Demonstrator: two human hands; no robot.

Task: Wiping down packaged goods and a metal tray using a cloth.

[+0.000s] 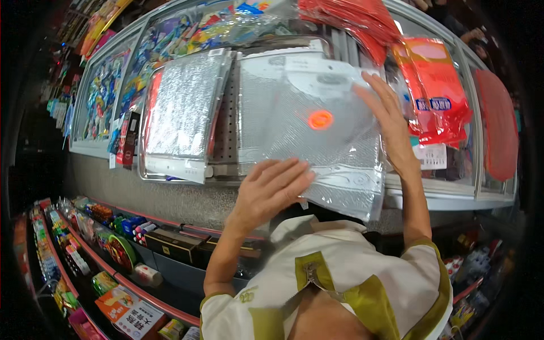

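A clear plastic packet (pixel 323 144) with a silver-grey textured sheet and a bright orange round mark lies slanted over a similar packet (pixel 258 106). Its lower end reaches past the counter's front edge, towards my chest. My left hand (pixel 272 189) has its fingers over the packet's lower left edge; its thumb is hidden. Along the upper right edge, my right hand (pixel 386 114) has its fingers stretched and slightly apart, touching the packet. A stack of shiny silver packets (pixel 182 110) sits to the left in a metal tray (pixel 142 165).
Red plastic packets (pixel 433 85) and more red packaging (pixel 352 21) lie right and behind on a glass-topped display case (pixel 484 195). A small dark-red box (pixel 127 138) stands left of the tray. Shelves with goods and a long black box (pixel 174 246) are at lower left.
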